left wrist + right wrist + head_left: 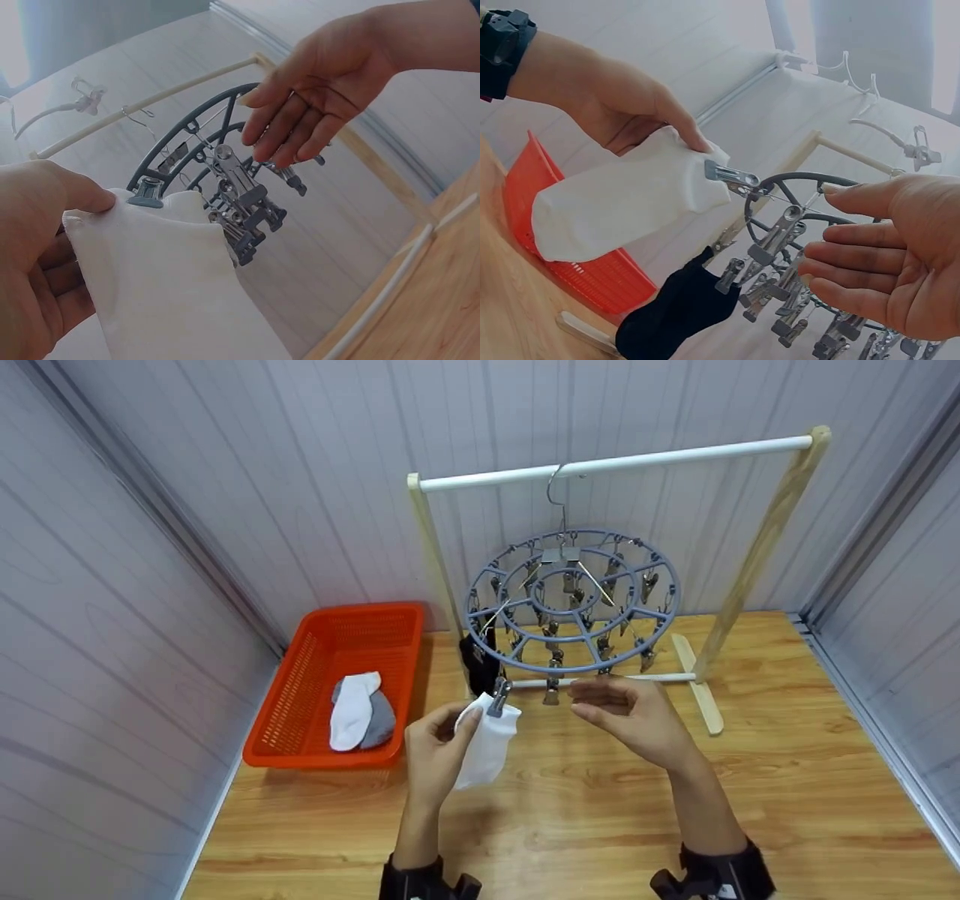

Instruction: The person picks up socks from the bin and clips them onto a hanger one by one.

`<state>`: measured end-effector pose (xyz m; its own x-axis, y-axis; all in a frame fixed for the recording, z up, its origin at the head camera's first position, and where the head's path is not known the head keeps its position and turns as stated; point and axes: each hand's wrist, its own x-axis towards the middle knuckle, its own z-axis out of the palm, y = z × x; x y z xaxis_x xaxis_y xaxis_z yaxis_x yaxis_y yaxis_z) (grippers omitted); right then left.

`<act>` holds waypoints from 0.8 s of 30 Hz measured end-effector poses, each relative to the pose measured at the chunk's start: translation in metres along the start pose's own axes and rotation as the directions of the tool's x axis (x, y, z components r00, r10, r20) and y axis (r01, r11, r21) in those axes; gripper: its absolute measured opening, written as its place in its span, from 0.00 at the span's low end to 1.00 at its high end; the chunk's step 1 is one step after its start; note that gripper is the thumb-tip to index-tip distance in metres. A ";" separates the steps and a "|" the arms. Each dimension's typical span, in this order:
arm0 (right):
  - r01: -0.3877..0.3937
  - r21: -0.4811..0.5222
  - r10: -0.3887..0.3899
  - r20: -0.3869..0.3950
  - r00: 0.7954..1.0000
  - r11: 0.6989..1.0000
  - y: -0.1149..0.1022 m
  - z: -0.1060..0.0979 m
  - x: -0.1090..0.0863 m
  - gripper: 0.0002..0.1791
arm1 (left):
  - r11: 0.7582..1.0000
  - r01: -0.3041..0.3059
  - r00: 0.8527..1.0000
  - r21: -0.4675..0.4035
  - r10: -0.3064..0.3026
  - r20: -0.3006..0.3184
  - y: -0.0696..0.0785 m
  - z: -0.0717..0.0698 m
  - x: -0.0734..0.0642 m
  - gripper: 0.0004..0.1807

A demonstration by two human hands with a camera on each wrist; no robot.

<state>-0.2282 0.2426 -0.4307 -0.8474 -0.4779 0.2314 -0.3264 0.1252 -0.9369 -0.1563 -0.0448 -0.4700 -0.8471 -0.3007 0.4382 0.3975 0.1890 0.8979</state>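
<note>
My left hand (436, 754) pinches a white sock (486, 750) at its cuff between thumb and fingers. A metal clothespin clip (499, 697) on the round grey hanger (585, 664) bites the same cuff, right beside my thumb. Off to the right, my right hand (637, 716) is held with relaxed fingers and nothing in its grasp, near the hanger's front clips. In the right wrist view its palm shows bare. A black sock (679, 307) hangs from another clip on the hanger's left side.
An orange basket (270, 720) at the left holds a white sock (351, 712) and a grey sock (381, 720). The hanger hooks over the white bar (637, 461) of a wooden stand (765, 547). Many metal clips dangle below its rings.
</note>
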 end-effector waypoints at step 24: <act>0.011 0.056 -0.006 -0.089 0.996 0.998 0.014 0.024 0.012 0.23 | 0.999 -0.011 1.000 0.035 0.010 0.027 -0.002 0.000 -0.001 0.05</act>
<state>-0.2326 0.2178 -0.4472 -0.8793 -0.3993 0.2597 -0.3121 0.0711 -0.9474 -0.1558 -0.0449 -0.4724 -0.8524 -0.2734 0.4457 0.3938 0.2250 0.8912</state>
